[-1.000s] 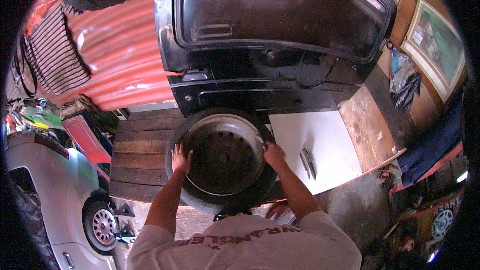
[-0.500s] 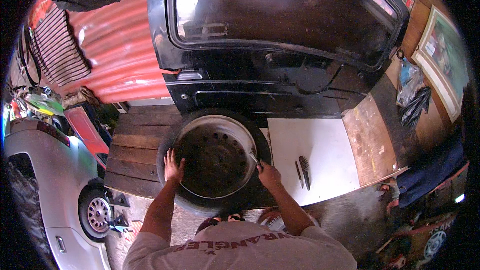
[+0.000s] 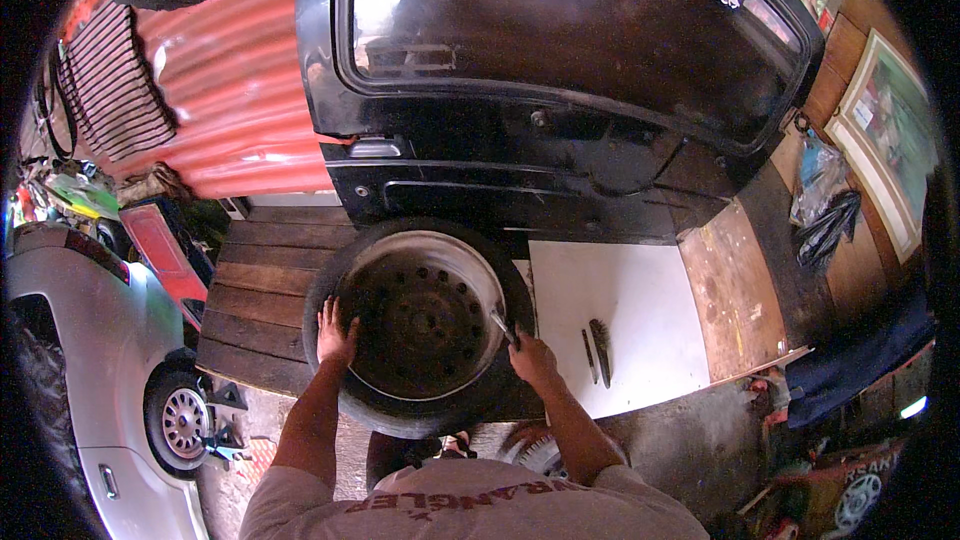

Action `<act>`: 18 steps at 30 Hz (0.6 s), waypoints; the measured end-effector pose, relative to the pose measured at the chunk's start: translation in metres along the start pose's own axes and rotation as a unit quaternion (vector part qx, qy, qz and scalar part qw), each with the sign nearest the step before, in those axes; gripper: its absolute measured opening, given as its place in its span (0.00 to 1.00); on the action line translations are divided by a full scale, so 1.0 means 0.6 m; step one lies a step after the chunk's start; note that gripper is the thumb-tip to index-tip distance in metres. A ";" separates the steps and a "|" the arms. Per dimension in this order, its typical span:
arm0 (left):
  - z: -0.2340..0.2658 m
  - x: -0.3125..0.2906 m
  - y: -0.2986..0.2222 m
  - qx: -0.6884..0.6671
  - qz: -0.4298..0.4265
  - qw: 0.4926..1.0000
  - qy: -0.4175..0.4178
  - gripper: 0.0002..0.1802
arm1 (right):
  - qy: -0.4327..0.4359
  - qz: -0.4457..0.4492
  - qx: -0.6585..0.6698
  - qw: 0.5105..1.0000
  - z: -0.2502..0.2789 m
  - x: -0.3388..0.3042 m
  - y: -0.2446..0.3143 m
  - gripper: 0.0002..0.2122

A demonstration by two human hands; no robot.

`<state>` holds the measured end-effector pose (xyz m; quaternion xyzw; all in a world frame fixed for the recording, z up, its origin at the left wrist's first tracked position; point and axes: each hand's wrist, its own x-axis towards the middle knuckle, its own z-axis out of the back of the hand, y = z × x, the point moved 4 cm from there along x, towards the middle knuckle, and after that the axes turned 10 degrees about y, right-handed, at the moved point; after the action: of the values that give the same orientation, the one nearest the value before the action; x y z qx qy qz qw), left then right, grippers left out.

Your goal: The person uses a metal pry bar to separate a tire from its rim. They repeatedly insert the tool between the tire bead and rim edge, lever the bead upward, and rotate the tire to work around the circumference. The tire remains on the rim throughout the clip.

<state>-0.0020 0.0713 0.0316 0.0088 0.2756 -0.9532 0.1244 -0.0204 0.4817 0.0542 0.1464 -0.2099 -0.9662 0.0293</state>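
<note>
A car wheel lies flat on the bench before me, its black tyre (image 3: pixel 420 421) around a dark, dirty steel rim (image 3: pixel 426 318) with a ring of holes. My left hand (image 3: pixel 336 337) rests on the left side of the tyre and rim edge, fingers stretched and apart. On the opposite side, my right hand (image 3: pixel 532 355) is closed around a slim tool (image 3: pixel 504 326) with a metallic front part. The tool's tip meets the right inner edge of the rim; its exact kind is too small to make out.
A white board (image 3: pixel 640 290) right of the wheel carries a bristle brush (image 3: pixel 600 345) and a thin dark stick-like tool (image 3: pixel 588 355). Behind stands a black vehicle door panel with a window (image 3: pixel 560 40). Wooden planks (image 3: pixel 265 280) lie left; a silver car (image 3: pixel 90 340) stands beyond.
The whole view has shifted slightly. My left hand stays spread on the wheel, and my right hand keeps the tool at the rim's right edge, with only a slight change in position.
</note>
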 end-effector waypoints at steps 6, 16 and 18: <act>-0.005 0.005 0.011 -0.006 -0.012 1.000 -0.007 0.38 | -0.082 0.093 0.051 0.991 0.016 0.022 0.008 0.23; -0.010 0.009 0.020 0.000 -0.021 1.000 -0.014 0.40 | -0.027 0.078 -0.026 0.996 0.022 -0.007 0.029 0.14; -0.008 0.005 0.022 0.006 -0.025 1.000 -0.018 0.40 | -0.054 0.083 -0.036 0.994 0.031 -0.027 0.031 0.14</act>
<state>-0.0021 0.0622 0.0202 -0.0142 0.2674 -0.9577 0.1057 -0.0103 0.4740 0.0828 0.0750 -0.1876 -0.9739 0.1032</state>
